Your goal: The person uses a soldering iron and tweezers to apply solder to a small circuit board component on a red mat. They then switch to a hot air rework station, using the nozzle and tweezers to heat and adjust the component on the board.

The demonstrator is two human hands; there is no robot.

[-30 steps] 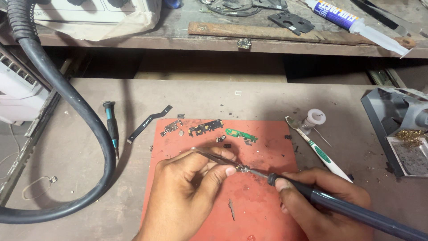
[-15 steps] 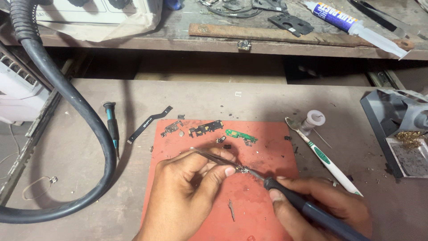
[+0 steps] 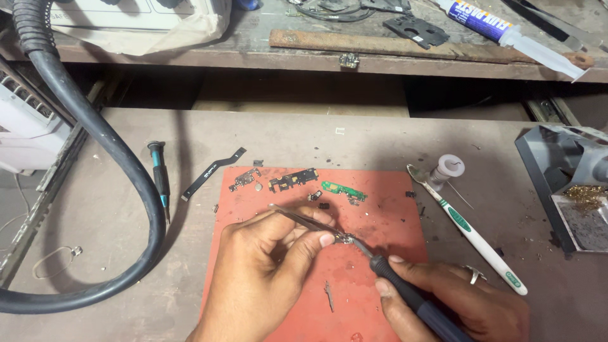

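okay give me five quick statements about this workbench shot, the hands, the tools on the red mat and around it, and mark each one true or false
1. The left hand pinches metal tweezers. True.
2. The right hand holds a screwdriver. False: it grips a dark-handled soldering iron, its tip meeting the tweezers' tip over the red mat.
3. The white and green toothbrush lies on the red mat. False: it lies on the bench to the right of the mat.
4. A small green circuit board lies near the mat's far edge. True.
5. The thick black hose curves round the right side of the bench. False: it loops along the left side, past a small screwdriver.
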